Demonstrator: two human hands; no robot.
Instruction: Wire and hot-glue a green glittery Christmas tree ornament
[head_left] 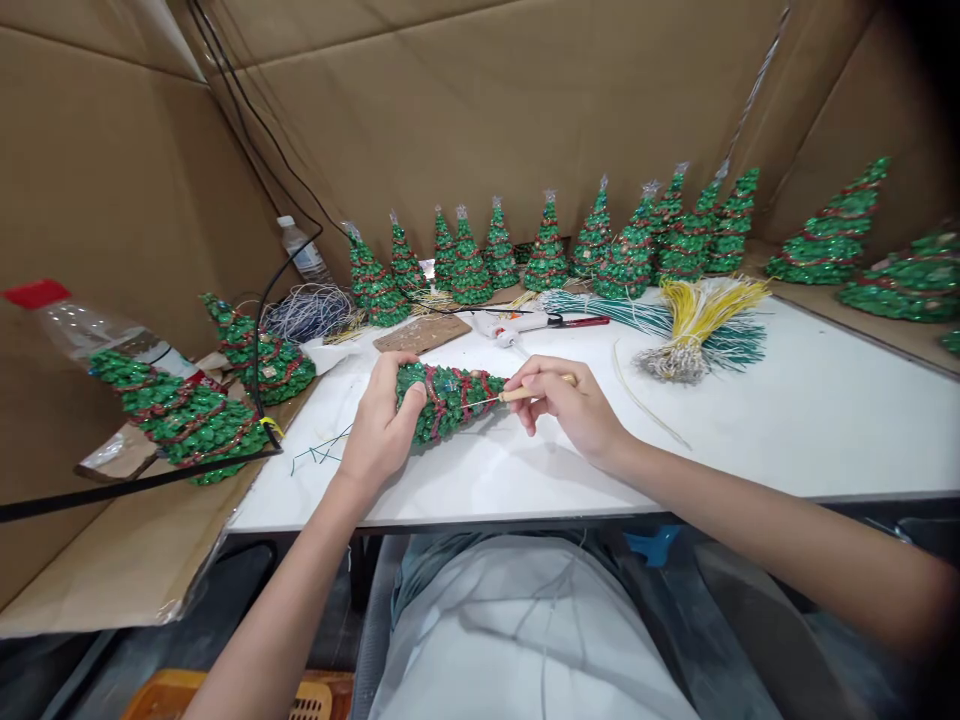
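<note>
Head view: two bare hands at work over a white tabletop (817, 430), and between them lies a small green tree (450, 402), tipped on its side near the table's front edge, base to the left.
Left hand: the left hand (382, 425) has its fingers clamped around the base, thumb on top; the far fingertips are lost behind it.
Right hand: the right hand (559, 400) pinches a wooden-handled tool (517, 394), fingers together on the grip, its thin metal shaft lying across the red garland.
Hard to see: where that shaft ends among the leaves, nobody can tell; the treetop vanishes behind the right fingers, and at far right the trees blur and one is cut off by the frame.
Labels: a red-capped bottle (97, 335) wears a red-and-white label, half covered by a tree; a smaller bottle (304, 250) has one too, and neither can be read.
Tabletop: a yellow-and-white wire bundle (690, 315) fans out on the right, and a white glue gun (510, 325) lies in the middle.
Room: creased cardboard walls (510, 120) box in the table, finished-looking trees (547, 250) line the back, and an orange basket (161, 693) peeks in below.
</note>
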